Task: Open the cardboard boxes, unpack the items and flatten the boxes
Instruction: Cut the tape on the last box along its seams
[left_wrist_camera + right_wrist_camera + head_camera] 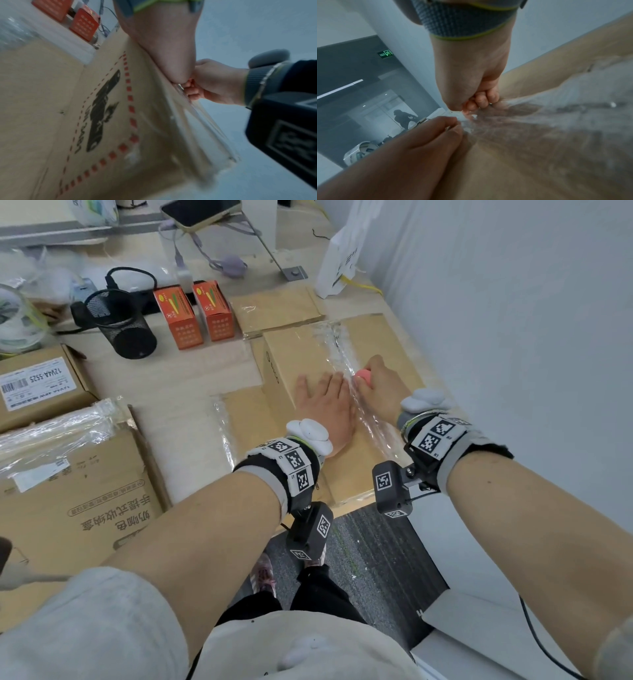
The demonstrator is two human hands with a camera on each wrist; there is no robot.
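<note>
A large brown cardboard box (301, 357) lies at the table's right front, sealed lengthwise by clear tape (337, 347). My left hand (323, 402) presses flat on its lid, fingers straight, just left of the tape seam. My right hand (375, 386) is curled round a small pink cutter (363, 376) whose tip sits on the tape line. In the left wrist view the box side (106, 108) shows a black print framed by red dashes, and my right hand (207, 86) grips at the top edge. In the right wrist view my right fingers (481, 100) curl at the tape, my left hand (426, 136) beside them.
Two orange cartons (193, 314) and a black mesh cup (118, 323) stand behind the box. A flattened cardboard piece (277, 309) lies beyond it. A labelled box (37, 385) and a big printed box (75, 491) sit left. A wall (513, 320) bounds the right side.
</note>
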